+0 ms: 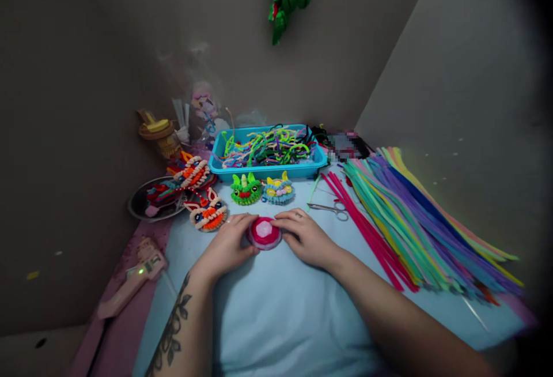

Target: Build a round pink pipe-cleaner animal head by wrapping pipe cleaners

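Note:
A round red disc (265, 233) with a pale pink middle and a pale rim lies on the light blue cloth in front of me. My left hand (231, 241) curves round its left edge, thumb at the near side and fingers at the far side. From the right, my right hand (306, 237) grips the opposite edge with fingertips and thumb. Just beyond the disc sit a green fuzzy animal head (245, 189) and a blue one with yellow ears (279, 188). An orange and cream head (208, 211) is close to my left hand.
Behind stands a blue tray (268, 172) of pipe cleaner scraps. Scissors (330, 208) and bundles of long pipe cleaners (401, 221) lie to the right. At left are a pink glue gun (133, 282) with a lit green light, a round metal tray (137, 207) and a lidded cup (159, 135).

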Motion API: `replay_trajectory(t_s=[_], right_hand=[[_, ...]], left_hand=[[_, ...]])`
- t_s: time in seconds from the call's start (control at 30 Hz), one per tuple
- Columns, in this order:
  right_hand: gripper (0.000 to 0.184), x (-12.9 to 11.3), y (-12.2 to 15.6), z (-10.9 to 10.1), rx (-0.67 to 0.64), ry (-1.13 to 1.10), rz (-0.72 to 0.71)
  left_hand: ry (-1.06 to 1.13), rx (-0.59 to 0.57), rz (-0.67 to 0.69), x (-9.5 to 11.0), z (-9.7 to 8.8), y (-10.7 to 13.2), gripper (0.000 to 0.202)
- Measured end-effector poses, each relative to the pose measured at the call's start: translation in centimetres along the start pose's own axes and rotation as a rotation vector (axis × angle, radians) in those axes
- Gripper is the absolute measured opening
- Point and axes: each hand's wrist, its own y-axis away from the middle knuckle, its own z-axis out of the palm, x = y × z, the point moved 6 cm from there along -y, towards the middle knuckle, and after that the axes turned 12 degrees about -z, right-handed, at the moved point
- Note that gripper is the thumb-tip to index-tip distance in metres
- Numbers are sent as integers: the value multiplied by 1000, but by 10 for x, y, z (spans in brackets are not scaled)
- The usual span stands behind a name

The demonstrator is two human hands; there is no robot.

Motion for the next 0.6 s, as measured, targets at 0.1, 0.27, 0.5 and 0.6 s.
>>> replay_trajectory(t_s=[0.1,0.27,0.5,0.6], right_hand=[[54,-1,-2,2,-16,-35,6],[49,-2,-4,8,-50,-39,19],[51,-9,-7,6,-64,-23,46],[55,-8,-8,-1,-18,11,75]], left_hand=[[28,3,-11,-3,-1,1,66],[50,-2,-48,-1,-1,1,58],[39,64,-10,9,3,-2,61],[7,35,33,14,15,-7,53]])
